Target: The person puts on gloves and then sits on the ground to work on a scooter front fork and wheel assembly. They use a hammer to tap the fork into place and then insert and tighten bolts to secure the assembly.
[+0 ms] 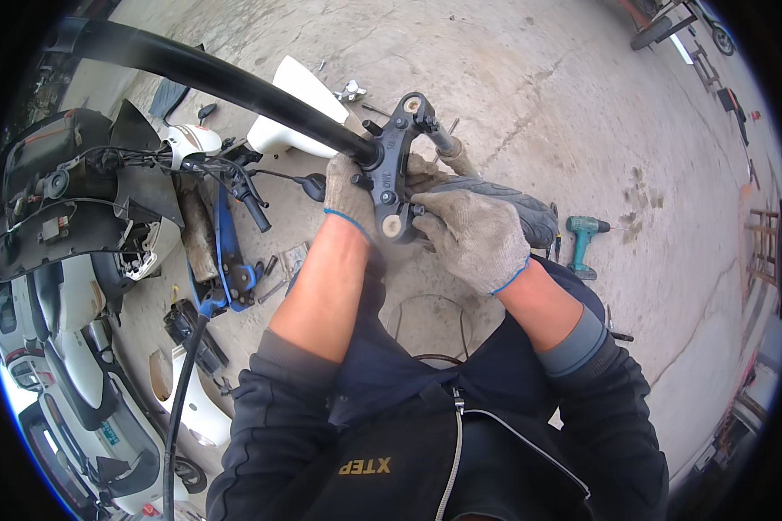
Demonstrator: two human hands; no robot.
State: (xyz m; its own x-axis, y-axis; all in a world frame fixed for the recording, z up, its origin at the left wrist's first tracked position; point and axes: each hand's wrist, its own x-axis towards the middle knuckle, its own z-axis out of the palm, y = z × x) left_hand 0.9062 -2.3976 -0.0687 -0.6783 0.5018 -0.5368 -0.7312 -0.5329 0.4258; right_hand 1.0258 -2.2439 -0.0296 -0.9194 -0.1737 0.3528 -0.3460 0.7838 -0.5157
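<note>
In front of me stands a motorcycle front fork, its black fork clamp (394, 163) uppermost and a long black steering stem (235, 95) slanting off to the upper left. My left hand (349, 187), in a grey knit glove, grips the clamp from its left side, its fingers partly hidden behind it. The gloved right hand (482, 233) pinches a dark bolt (418, 210) at the clamp's near end. Below the clamp, a silver fork tube (443, 139) and a black tyre (521, 208) show, partly covered by my hands.
A teal cordless drill (586, 245) lies on the concrete to the right. At left stand a partly stripped scooter (69, 191) and a blue metal stand (228, 252). White body panels (282, 122) and loose tools lie about. Parked scooters (96, 417) fill the lower left.
</note>
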